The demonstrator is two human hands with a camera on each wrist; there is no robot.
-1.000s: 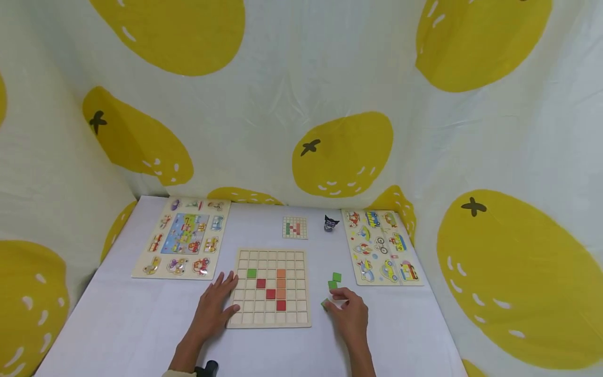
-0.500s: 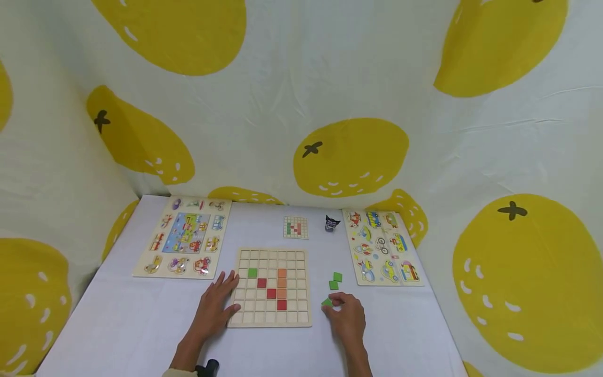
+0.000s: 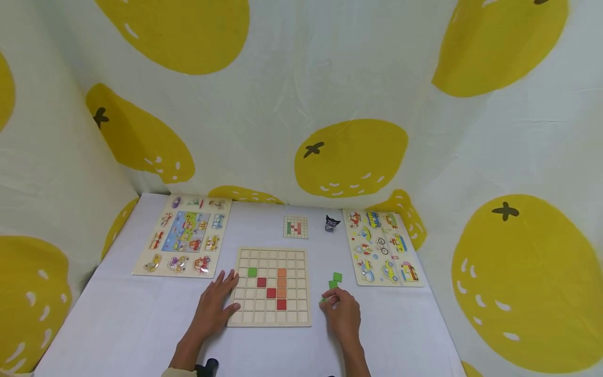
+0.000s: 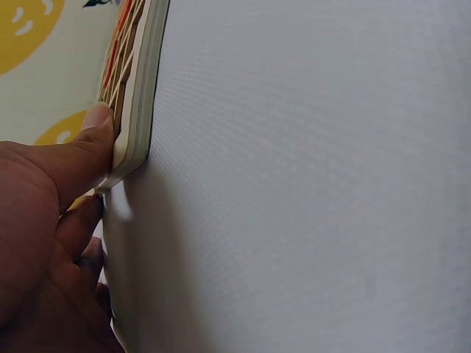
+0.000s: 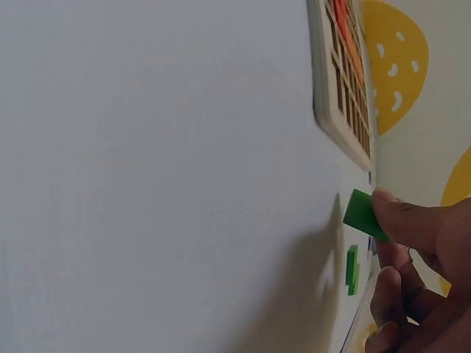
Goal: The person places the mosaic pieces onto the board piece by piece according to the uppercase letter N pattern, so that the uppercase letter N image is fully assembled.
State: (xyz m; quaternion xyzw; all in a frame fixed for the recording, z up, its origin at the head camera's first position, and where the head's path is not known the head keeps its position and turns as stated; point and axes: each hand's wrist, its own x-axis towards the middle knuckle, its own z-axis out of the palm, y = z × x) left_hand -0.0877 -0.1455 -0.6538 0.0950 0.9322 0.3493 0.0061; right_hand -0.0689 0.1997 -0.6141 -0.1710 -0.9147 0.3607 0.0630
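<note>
A square wooden grid board (image 3: 297, 317) lies in front of me, holding one green tile (image 3: 252, 272), several red tiles and a column of orange ones. My left hand (image 3: 212, 309) rests at the board's left edge, fingers spread and thumb on its rim, as the left wrist view also shows. Right of the board, my right hand (image 3: 345, 317) pinches a green square tile (image 5: 360, 213) between thumb and fingertips. The right wrist view shows that tile tilted, held above the cloth. Two loose green tiles (image 3: 337, 277) lie just beyond this hand.
Behind the board lie a small pattern card (image 3: 296, 227) and a dark little figurine (image 3: 332, 223). Picture puzzle boards flank it, one at the left (image 3: 155, 251) and one at the right (image 3: 377, 251). A lemon-print curtain (image 3: 264, 131) hangs behind the white-covered table.
My right hand has shifted slightly left and taken a green tile into a pinch; more of that tile is now hidden by the fingers. My left hand has stayed on the board.
</note>
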